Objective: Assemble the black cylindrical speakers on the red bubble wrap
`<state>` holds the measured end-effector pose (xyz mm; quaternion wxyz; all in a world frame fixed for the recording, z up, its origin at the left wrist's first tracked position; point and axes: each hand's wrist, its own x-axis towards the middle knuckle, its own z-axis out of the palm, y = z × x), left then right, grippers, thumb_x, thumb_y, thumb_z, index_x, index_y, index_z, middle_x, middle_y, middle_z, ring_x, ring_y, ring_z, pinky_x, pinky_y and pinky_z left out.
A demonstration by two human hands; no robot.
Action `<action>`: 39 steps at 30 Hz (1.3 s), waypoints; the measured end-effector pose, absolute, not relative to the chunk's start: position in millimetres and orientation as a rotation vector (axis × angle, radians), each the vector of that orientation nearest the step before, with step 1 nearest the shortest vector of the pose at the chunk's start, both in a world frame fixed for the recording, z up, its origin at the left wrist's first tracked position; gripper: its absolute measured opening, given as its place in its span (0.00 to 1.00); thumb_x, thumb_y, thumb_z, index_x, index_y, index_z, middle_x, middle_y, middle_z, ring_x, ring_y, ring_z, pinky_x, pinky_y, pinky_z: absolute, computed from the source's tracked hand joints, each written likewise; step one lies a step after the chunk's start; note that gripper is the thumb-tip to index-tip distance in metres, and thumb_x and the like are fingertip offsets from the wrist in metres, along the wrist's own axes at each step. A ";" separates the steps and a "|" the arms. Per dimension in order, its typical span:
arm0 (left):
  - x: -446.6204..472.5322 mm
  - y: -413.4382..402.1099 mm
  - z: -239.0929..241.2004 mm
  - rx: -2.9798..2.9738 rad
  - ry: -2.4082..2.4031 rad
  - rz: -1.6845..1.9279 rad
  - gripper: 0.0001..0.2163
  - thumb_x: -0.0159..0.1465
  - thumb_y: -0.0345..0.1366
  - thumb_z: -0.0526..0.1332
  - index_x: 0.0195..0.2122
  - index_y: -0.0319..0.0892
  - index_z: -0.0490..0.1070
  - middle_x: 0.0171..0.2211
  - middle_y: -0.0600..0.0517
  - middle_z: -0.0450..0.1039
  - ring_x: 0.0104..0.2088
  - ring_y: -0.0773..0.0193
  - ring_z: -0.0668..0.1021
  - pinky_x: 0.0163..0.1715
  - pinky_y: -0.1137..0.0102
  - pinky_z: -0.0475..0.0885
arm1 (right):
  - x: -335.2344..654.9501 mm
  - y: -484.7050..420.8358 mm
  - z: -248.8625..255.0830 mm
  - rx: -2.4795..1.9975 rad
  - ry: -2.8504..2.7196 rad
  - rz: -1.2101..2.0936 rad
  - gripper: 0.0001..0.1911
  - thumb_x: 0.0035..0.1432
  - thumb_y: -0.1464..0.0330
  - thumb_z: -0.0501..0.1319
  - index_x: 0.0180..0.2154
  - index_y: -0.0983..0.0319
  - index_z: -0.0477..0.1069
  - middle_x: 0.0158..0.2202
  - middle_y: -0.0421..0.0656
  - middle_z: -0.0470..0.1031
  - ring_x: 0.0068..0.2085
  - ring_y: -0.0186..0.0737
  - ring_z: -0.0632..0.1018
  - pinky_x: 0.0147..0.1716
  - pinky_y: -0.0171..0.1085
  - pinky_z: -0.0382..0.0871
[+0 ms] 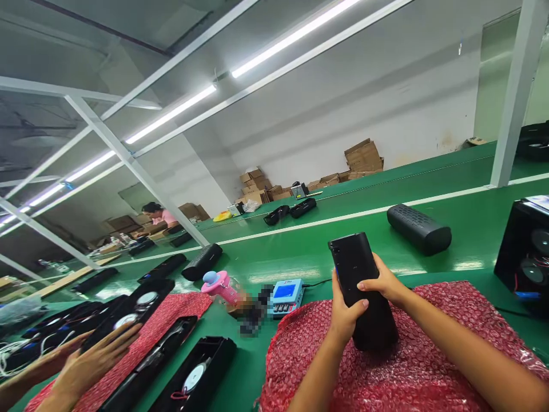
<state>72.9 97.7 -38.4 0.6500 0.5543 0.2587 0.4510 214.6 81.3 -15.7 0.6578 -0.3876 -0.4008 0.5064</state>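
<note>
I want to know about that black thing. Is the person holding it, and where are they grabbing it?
Yes. Both hands hold the black speaker upright over the red bubble wrap. The left hand and right hand grip its sides around the middle.

The black speaker (362, 286) is a long, smooth, rounded bar standing nearly upright, its top tilted slightly away to the left. The left hand (343, 315) clasps its lower left side, thumb across the front; the right hand (384, 284) wraps its right edge. Its base rests below both hands.
</note>
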 end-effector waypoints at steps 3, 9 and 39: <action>73.0 98.3 -43.0 1.267 0.571 1.071 0.55 0.45 0.44 0.73 0.66 0.42 0.36 0.60 0.39 0.61 0.57 0.46 0.70 0.56 0.57 0.68 | 210.7 84.0 -21.5 -0.852 -0.883 1.125 0.46 0.30 0.58 0.75 0.51 0.58 0.57 0.47 0.47 0.72 0.48 0.52 0.74 0.52 0.51 0.67; 71.7 97.6 -47.9 1.294 0.526 1.095 0.53 0.47 0.45 0.72 0.66 0.44 0.38 0.62 0.41 0.59 0.59 0.47 0.68 0.58 0.58 0.66 | 209.1 86.5 -26.6 -0.837 -0.879 1.095 0.43 0.39 0.49 0.72 0.52 0.58 0.57 0.47 0.48 0.72 0.48 0.52 0.75 0.51 0.51 0.68; 72.1 92.4 -35.5 1.327 0.598 1.089 0.50 0.46 0.45 0.73 0.65 0.45 0.44 0.58 0.42 0.64 0.56 0.46 0.70 0.55 0.57 0.69 | 206.3 81.5 -23.8 -0.880 -0.924 0.996 0.40 0.45 0.46 0.66 0.53 0.59 0.56 0.47 0.47 0.72 0.50 0.52 0.73 0.53 0.51 0.66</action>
